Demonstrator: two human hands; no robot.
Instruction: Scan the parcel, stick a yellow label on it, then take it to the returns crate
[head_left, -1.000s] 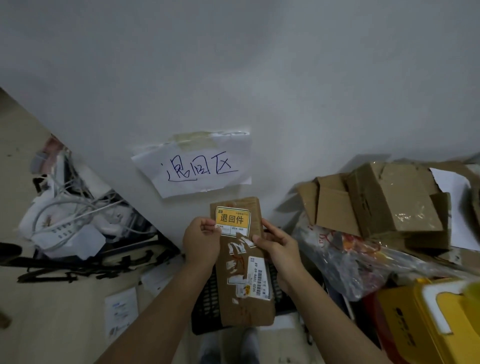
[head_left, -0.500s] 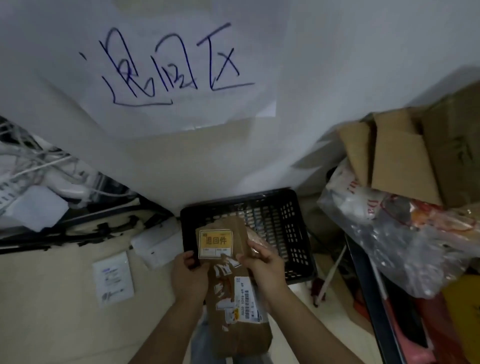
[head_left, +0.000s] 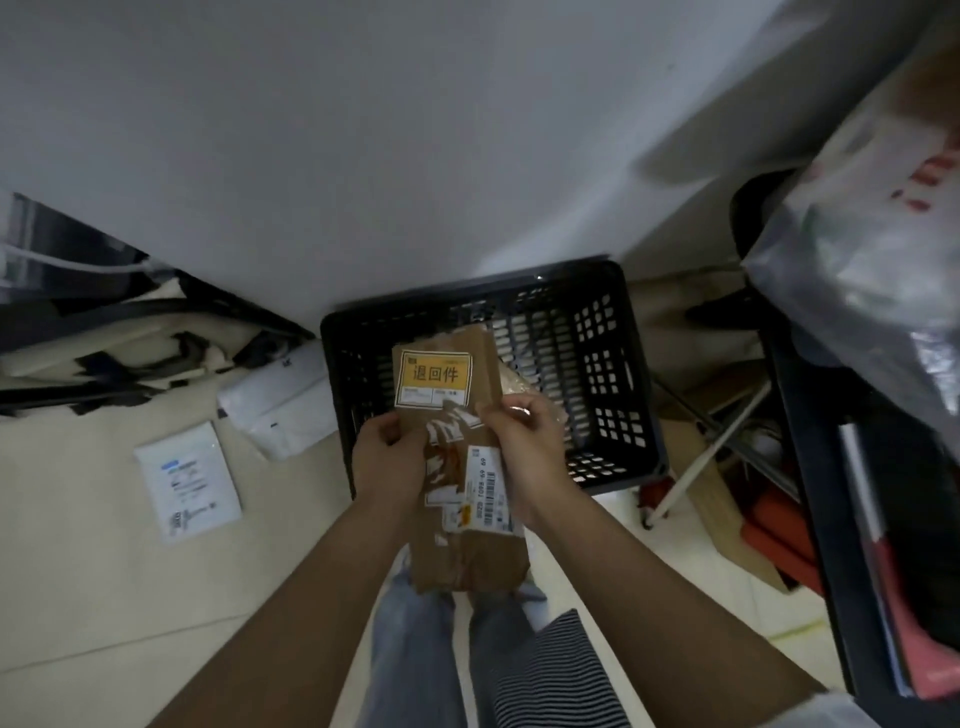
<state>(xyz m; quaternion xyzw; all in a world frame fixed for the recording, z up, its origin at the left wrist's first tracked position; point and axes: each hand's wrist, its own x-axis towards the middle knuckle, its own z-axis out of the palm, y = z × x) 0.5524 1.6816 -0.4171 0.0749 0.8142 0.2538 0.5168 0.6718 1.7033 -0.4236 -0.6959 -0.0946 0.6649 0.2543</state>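
I hold a long brown cardboard parcel (head_left: 462, 540) in both hands, its far end over the front rim of the black plastic crate (head_left: 613, 374) on the floor by the wall. A yellow label (head_left: 435, 378) is stuck near the parcel's far end, and a white barcode sticker (head_left: 487, 483) lies lower down. My left hand (head_left: 387, 457) grips the parcel's left edge. My right hand (head_left: 524, 447) grips its right edge. A second wrapped item lies inside the crate, partly hidden behind the parcel.
Two white mailer bags (head_left: 283, 400) (head_left: 188, 480) lie on the floor left of the crate. A dark rack (head_left: 852, 519) with a clear plastic bag (head_left: 878, 228) stands at the right. Dark frames and cables (head_left: 104, 332) sit at the left. The white wall (head_left: 415, 156) rises behind the crate.
My view has dropped and closed in on the crate; the wall sign has left the frame. The parcel, still in both hands, has come lower over the crate's front rim.
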